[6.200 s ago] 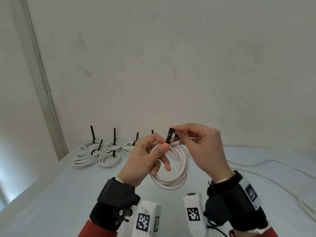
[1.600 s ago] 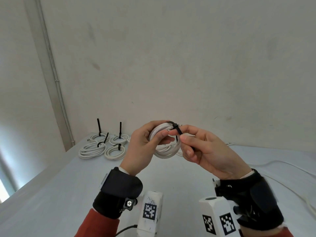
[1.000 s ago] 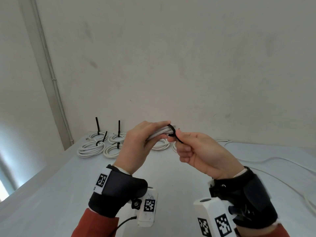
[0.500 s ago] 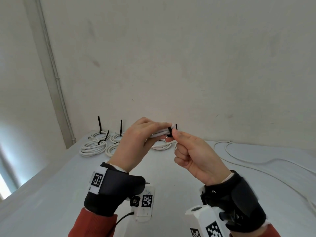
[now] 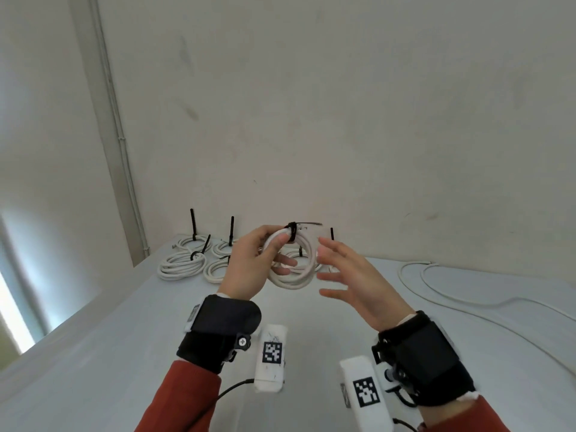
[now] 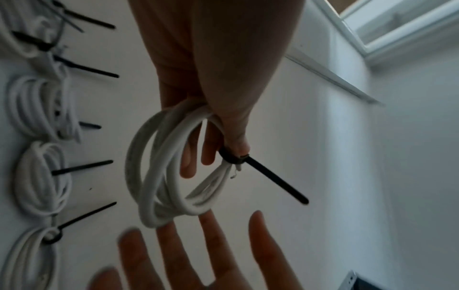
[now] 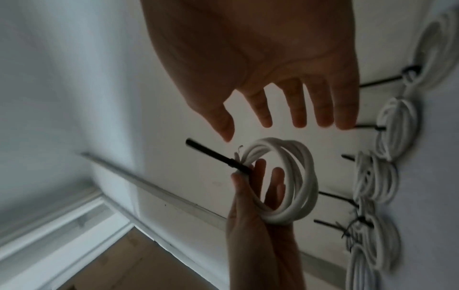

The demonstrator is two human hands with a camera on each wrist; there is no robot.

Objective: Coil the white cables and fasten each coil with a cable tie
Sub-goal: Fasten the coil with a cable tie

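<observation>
My left hand holds a white cable coil up above the table, thumb and fingers pinching its top beside a black cable tie. The tie is cinched round the strands and its tail points right. My right hand hovers just right of the coil, fingers spread, holding nothing. In the left wrist view the coil hangs from my left hand, the tie tail juts out and the right fingers lie below. The right wrist view shows my open right hand above the coil.
Several tied coils with upright black tie tails lie at the table's back left, near the wall. A loose white cable snakes over the right side of the grey table. The table's left edge drops toward a window.
My right hand has let go of the tie tail and opened, drawing back to the right. The left hand has turned the coil from edge-on to hanging as a ring.
</observation>
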